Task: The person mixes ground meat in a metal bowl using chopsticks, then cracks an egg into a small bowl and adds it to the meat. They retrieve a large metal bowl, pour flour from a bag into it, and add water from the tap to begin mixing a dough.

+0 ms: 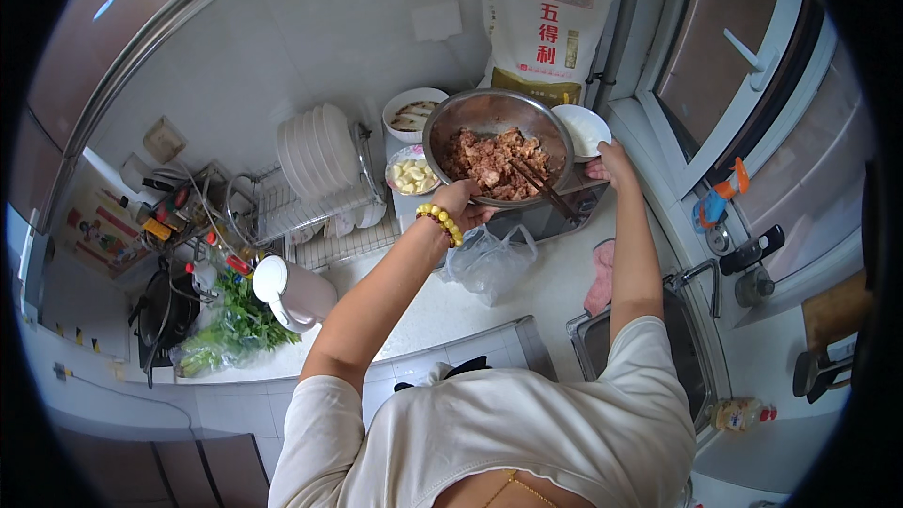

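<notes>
My left hand, below a yellow bead bracelet, grips the near rim of a large stainless steel bowl. Raw minced meat lies in the bowl, with a pair of dark chopsticks leaning over its near right rim. With my right hand I hold the edge of a small white bowl, close against the steel bowl's right side; its contents look pale. A bowl of peeled garlic cloves and a white bowl with dark liquid and pale pieces are at the left.
A flour bag stands behind. Leftward are a wire dish rack with white plates, a white pitcher and leafy greens. Nearer lie a clear plastic bag and pink cloth; the sink is at the right.
</notes>
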A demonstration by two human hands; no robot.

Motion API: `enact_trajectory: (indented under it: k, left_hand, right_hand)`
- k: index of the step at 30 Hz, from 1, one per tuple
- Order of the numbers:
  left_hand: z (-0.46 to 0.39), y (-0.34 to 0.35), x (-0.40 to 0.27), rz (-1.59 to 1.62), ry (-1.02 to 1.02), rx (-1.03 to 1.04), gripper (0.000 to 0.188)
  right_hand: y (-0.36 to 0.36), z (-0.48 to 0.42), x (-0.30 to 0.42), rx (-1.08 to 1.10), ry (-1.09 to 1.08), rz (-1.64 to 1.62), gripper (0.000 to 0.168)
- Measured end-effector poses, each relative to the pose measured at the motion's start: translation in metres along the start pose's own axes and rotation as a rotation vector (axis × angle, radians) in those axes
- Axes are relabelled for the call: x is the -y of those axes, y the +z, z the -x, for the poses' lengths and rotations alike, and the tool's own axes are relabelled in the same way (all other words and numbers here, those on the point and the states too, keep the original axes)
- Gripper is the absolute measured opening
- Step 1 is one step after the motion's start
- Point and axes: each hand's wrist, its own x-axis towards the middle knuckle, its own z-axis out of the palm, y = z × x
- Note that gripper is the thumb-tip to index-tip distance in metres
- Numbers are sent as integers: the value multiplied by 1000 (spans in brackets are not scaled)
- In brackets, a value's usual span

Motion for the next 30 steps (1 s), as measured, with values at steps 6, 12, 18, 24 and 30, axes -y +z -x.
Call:
enact_trajectory:
  k: [6, 12, 18, 24, 30]
  left_hand:
    - [-5, -4, -7, 19, 30, -33, 24]
    - [0, -3, -6, 25, 19, 16, 25]
    - [25, -12, 2, 64, -24, 153, 35]
    - [64, -37, 41, -140, 115, 202, 30]
    - [69, -118, 101, -570, 382, 53, 29]
  right_hand:
    - [1, 0, 1, 72, 22, 32, 31]
    - [7, 7, 2, 49, 37, 23, 31]
    - [3, 2, -5, 90, 48, 28, 48]
    - [5, 34, -3, -7, -36, -69, 49]
    - [36, 101, -67, -363, -321, -313, 34]
